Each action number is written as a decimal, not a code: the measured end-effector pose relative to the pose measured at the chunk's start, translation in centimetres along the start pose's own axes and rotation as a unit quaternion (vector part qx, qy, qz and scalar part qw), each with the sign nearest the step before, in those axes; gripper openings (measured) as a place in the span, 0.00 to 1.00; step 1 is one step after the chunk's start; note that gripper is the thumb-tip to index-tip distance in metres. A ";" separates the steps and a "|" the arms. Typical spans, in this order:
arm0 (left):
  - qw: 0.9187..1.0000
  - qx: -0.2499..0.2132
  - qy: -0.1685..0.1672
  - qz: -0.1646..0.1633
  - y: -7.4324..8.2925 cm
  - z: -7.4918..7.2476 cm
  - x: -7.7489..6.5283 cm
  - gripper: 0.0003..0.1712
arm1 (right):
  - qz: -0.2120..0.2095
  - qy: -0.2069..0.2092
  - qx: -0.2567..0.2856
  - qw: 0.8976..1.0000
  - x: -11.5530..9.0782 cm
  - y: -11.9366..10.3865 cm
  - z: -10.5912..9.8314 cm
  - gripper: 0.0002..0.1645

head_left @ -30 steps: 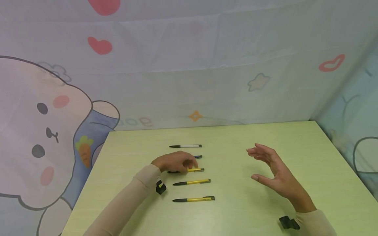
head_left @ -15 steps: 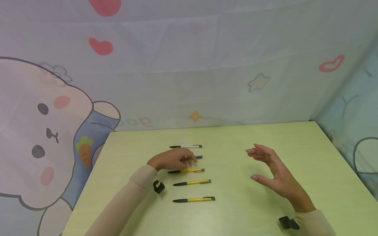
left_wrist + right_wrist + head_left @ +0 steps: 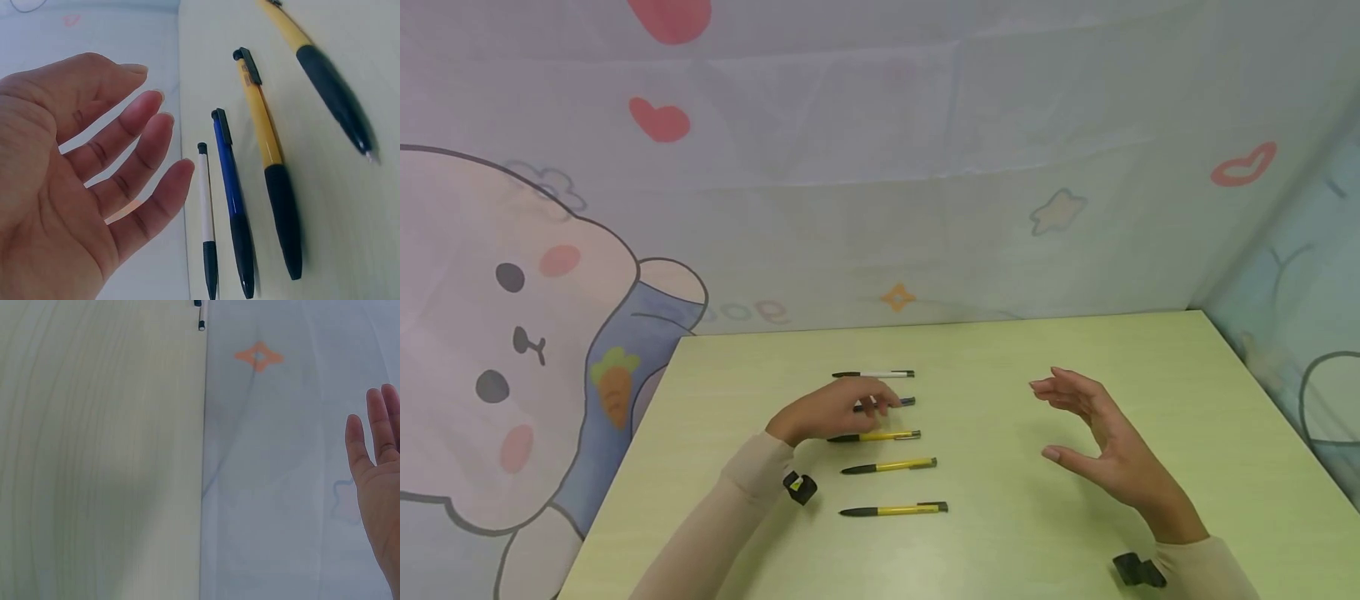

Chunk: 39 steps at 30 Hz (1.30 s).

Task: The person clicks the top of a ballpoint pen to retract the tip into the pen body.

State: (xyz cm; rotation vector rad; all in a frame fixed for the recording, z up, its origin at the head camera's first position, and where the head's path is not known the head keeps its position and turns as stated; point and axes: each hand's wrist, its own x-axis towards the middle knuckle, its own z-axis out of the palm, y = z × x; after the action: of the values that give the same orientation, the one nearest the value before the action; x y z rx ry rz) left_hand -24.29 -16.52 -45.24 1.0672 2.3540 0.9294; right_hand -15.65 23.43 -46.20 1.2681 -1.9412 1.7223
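My left hand (image 3: 838,408) hovers above the row of pens with its fingers loosely bent, holding nothing. In the head view it overlaps the blue pen (image 3: 907,402) and partly covers it. The left wrist view shows that hand beside the white pen (image 3: 207,200) and the blue one, with the palm bare. Nearer the body lie three yellow pens with black grips: the far one (image 3: 887,435), the middle one (image 3: 906,464) and the near one (image 3: 906,508). To the right of the row, my right hand (image 3: 1105,442) is raised over the table, thumb and fingers spread apart.
The pens lie roughly parallel on a pale yellow-green table (image 3: 1000,542), black tips to the left. A printed cloth (image 3: 850,208) hangs behind the table's back edge, and another cloth side (image 3: 1322,333) borders it on the right. Each wrist wears a small black device.
My left hand has lifted from the far yellow pen and drawn back slightly to the left, its fingers now over the blue pen. The right hand stays in place; the pens have not moved.
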 end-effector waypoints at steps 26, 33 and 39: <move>0.998 0.029 0.055 0.030 1.9 2.6 -1.6 0.20 | -0.005 -0.002 -0.006 1.000 -0.3 0.7 -0.1 0.56; 0.998 0.025 0.056 0.008 2.1 3.4 -1.8 0.19 | 0.012 0.000 -0.009 1.000 -0.6 0.7 0.0 0.57; 0.996 0.055 0.068 0.004 2.2 3.8 -1.9 0.19 | 0.034 0.000 -0.023 0.999 -0.5 0.2 0.3 0.55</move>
State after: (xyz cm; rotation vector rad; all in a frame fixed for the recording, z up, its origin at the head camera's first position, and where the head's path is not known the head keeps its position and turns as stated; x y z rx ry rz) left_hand -19.71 -15.37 -46.20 1.0872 2.5397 0.9095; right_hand -15.41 23.32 -46.78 1.2004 -2.0338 1.6991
